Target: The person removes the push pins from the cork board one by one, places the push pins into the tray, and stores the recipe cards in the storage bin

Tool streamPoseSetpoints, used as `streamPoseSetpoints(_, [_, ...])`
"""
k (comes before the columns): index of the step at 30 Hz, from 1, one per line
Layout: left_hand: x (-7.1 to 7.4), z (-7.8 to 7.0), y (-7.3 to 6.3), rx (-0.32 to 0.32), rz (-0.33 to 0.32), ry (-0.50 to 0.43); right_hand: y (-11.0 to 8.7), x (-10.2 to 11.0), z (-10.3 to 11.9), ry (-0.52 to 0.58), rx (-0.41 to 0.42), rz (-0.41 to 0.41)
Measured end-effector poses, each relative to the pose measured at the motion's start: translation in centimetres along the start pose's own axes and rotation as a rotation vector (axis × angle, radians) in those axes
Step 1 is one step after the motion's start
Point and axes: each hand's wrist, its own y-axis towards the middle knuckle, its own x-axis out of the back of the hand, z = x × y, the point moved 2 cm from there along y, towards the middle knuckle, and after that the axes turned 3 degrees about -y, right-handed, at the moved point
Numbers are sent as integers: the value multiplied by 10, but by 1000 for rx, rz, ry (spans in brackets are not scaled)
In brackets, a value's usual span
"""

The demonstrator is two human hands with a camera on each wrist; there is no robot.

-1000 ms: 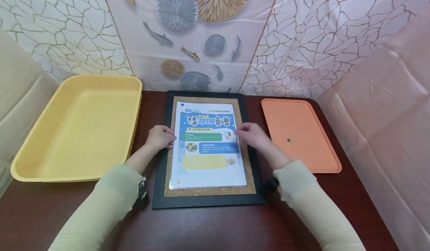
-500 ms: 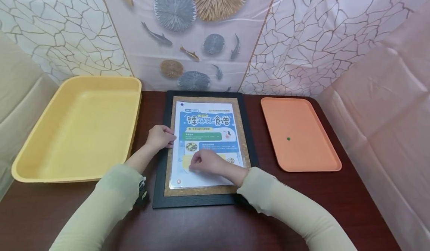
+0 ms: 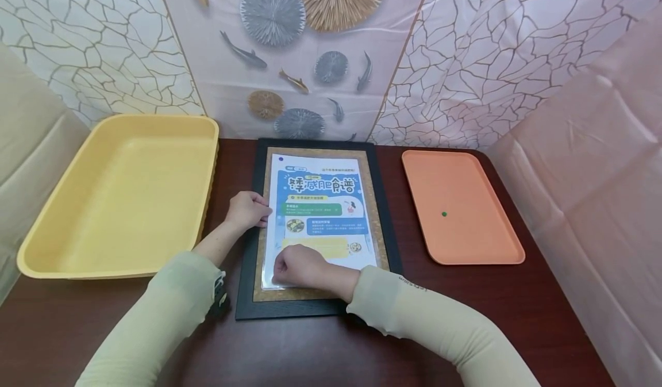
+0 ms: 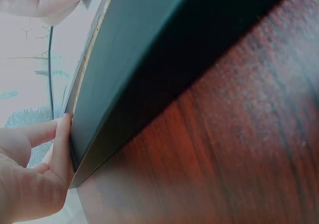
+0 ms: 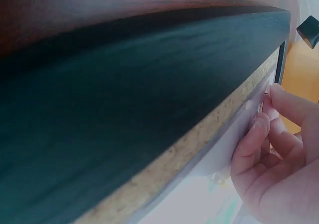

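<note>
A printed poster (image 3: 320,203) in a clear sleeve lies on a black-framed corkboard (image 3: 383,255). A purple pushpin (image 3: 281,159) sits at its top left corner. My left hand (image 3: 248,210) rests at the left side of the board, with thumb and fingertips touching the poster's edge. Over the poster's bottom left corner is my right hand (image 3: 300,266). In the right wrist view, its thumb and fingertip pinch a small pushpin (image 5: 266,91), mostly hidden by the fingers, right at the corner. On the orange tray (image 3: 481,243) lies a green pushpin (image 3: 444,214).
To the left stands a large yellow bin (image 3: 119,203), close to the left forearm. The orange tray is flat on the dark wooden table (image 3: 289,352), right of the board. A patterned cloth (image 3: 331,88) hangs directly behind the board.
My right hand has moved from the poster's right edge, across its lower part, down to the bottom left corner. The left hand stays at the left edge.
</note>
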Motion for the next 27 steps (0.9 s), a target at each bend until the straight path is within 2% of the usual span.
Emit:
streamPoseSetpoints(8, [0, -1, 1, 8, -3, 8, 2, 3, -4, 34, 69, 49])
streamPoseSetpoints(17, [0, -1, -1, 4, 0, 11, 2, 14, -14, 195, 159, 253])
streamPoseSetpoints(21, [-1, 0, -1, 6, -1, 14, -1, 19, -21, 252, 132, 275])
streamPoseSetpoints(27, [-1, 1, 0, 10, -3, 17, -15, 35, -40, 333, 24, 253])
